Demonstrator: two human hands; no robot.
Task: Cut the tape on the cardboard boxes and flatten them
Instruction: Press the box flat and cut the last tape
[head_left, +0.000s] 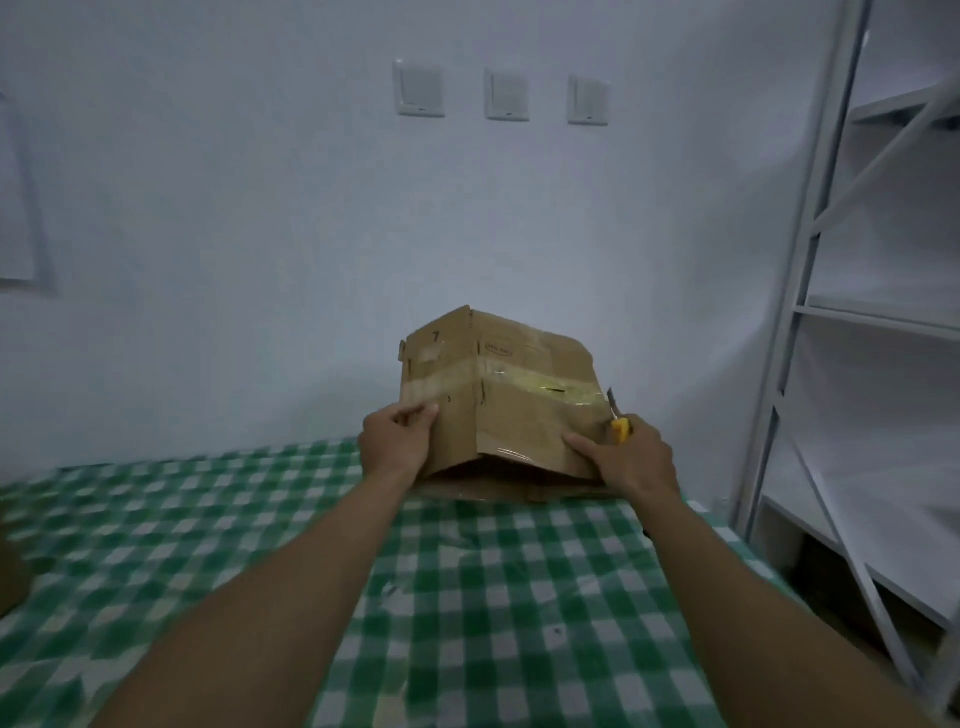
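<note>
The box (498, 395) stands at the far side of the table (467, 571), on a flat cardboard (519, 491), and it looks already half collapsed. The left hand (397, 441) grips the left edge of the box, thumb in front. The right hand (631, 457) holds a knife (618, 421) with a yellow handle, the blade pointing up, while its forefinger presses on the near right side of the box. A band of tape (519, 382) runs across the box from left to right.

The step now is, I think, to cut this band. It is better to start at the right end, close to the blade, and to draw the knife along the seam with light pressure. The left hand should hold the box firm, but stay out of the line of the blade.
</note>
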